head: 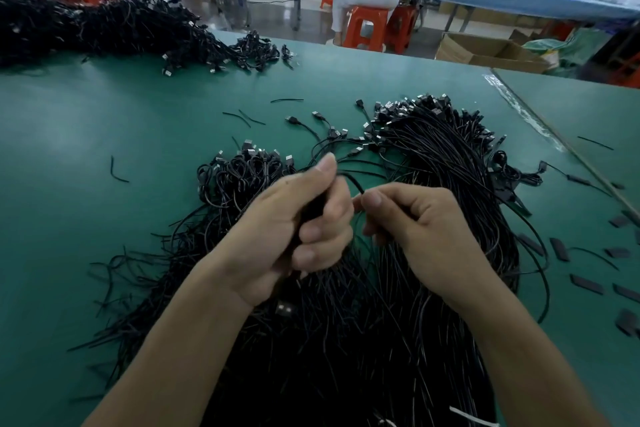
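- At the left, on the green surface (104, 135), lies a small pile of coiled black cables with silver plugs (242, 166). I judge that finished coils go there, so the place to put one down is ahead and to the left of both hands.
- The left hand (294, 222) is closed as a fist with the thumb up. Its fingers are curled round the folded part of the thin black cable (356, 183), and this dark bundle stands nearly upright inside the fist.
- Between the hands the free part of the thin black cable makes a short arc. It leaves the top of the left fist, bends to the right and comes down to the other hand, so its long axis here runs left to right, almost level.
- The right hand (426, 229) is just beside the left hand and pinches the cable between thumb and forefinger; the other fingers are curled in.
- The next move is probably one more turn round the bundle. The right hand is the one that must carry the strand across the small gap, while the left hand only holds steady.
- Below and to the right spreads a large heap of long straight black cables (457, 163). The tail of the held cable goes down into it, and I cannot follow it there.
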### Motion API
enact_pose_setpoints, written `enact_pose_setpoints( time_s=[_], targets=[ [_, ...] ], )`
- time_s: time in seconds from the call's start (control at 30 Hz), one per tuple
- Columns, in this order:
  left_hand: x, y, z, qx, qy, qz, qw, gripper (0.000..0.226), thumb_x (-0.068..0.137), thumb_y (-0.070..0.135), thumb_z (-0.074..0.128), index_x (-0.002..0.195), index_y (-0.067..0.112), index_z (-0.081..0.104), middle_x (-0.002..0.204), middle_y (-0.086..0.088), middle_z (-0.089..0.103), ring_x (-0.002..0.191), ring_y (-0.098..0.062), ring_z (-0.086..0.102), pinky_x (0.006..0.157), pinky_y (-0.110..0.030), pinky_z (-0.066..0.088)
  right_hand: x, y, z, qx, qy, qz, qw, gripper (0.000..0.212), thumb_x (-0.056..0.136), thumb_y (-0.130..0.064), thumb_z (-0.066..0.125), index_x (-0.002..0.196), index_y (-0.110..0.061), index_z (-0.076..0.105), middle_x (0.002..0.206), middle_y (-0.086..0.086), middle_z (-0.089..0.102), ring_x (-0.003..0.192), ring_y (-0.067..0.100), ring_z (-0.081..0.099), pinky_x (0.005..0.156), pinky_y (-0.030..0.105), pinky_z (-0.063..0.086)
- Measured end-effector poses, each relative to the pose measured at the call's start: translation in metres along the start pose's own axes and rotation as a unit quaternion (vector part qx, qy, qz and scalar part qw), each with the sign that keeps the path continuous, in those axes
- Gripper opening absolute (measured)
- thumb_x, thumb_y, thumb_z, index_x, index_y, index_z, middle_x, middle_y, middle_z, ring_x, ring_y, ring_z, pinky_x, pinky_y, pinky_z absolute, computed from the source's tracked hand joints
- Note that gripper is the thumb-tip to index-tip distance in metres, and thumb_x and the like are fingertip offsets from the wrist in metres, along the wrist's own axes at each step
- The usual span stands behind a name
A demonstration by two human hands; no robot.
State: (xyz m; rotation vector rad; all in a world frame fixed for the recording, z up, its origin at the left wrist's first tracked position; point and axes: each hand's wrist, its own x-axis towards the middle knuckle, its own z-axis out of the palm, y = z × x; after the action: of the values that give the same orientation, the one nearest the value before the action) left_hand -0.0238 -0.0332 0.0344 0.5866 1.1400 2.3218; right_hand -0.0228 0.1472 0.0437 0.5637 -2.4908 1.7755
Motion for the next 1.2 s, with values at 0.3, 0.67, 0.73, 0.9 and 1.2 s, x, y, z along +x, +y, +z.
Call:
enact_pose_setpoints(
  time_s=[0.3, 0.67, 0.73, 0.9, 1.2],
  targets=[
    [0.011, -0.016, -0.008, 0.332, 0.252, 0.198, 0.887, 0.039, 0.096, 0.041, 0.047, 0.120, 0.017, 0.067, 0.108, 0.002, 0.075, 0.105, -0.012, 0.070, 0.088, -0.027, 0.057, -0.012, -0.013, 0.004, -0.183, -0.142, -0.022, 0.973, 0.034, 0.101, -0.033, 0.050, 0.067, -0.032, 0.054, 0.059, -0.006, 0.050, 0.050, 0.009, 0.042, 0.048, 0.025, 0.037],
    [-0.002, 0.001, 0.011, 0.201, 0.091, -0.022, 0.975, 0.060, 0.100, 0.050, 0.039, 0.055, 0.016, 0.061, 0.035, 0.008, 0.036, 0.026, -0.005, 0.030, 0.033, -0.011, 0.027, 0.008, -0.021, -0.007, -0.011, 0.037, -0.098, 0.994, 0.018, 0.077, -0.037, 0.075, 0.074, -0.020, 0.072, 0.059, -0.002, 0.062, 0.053, 0.001, 0.049, 0.051, 0.014, 0.040],
    [-0.003, 0.007, 0.006, 0.077, 0.061, -0.007, 0.995, 0.053, 0.098, 0.044, 0.041, 0.057, 0.017, 0.060, 0.037, 0.011, 0.037, 0.027, -0.002, 0.032, 0.031, -0.013, 0.027, 0.009, -0.014, 0.001, -0.010, 0.029, -0.067, 0.997, 0.018, 0.086, -0.041, 0.064, 0.077, -0.027, 0.070, 0.057, -0.009, 0.059, 0.050, -0.001, 0.046, 0.049, 0.012, 0.036],
    [-0.002, 0.009, 0.002, -0.044, 0.089, 0.131, 0.986, 0.043, 0.096, 0.041, 0.045, 0.087, 0.014, 0.077, 0.066, 0.004, 0.067, 0.055, -0.008, 0.064, 0.050, -0.016, 0.051, -0.004, -0.001, 0.024, -0.099, -0.061, 0.016, 0.993, 0.028, 0.098, -0.040, 0.051, 0.076, -0.043, 0.067, 0.054, -0.006, 0.055, 0.044, 0.004, 0.040, 0.043, 0.024, 0.032],
    [0.006, -0.015, -0.012, 0.530, 0.218, 0.121, 0.810, 0.036, 0.095, 0.051, 0.042, 0.102, 0.032, 0.071, 0.093, 0.013, 0.075, 0.082, -0.004, 0.070, 0.072, -0.026, 0.059, -0.012, -0.019, 0.006, -0.218, -0.145, -0.031, 0.965, 0.027, 0.099, -0.027, 0.055, 0.072, -0.026, 0.058, 0.066, -0.015, 0.055, 0.061, 0.006, 0.052, 0.057, 0.016, 0.038]
  ],
)
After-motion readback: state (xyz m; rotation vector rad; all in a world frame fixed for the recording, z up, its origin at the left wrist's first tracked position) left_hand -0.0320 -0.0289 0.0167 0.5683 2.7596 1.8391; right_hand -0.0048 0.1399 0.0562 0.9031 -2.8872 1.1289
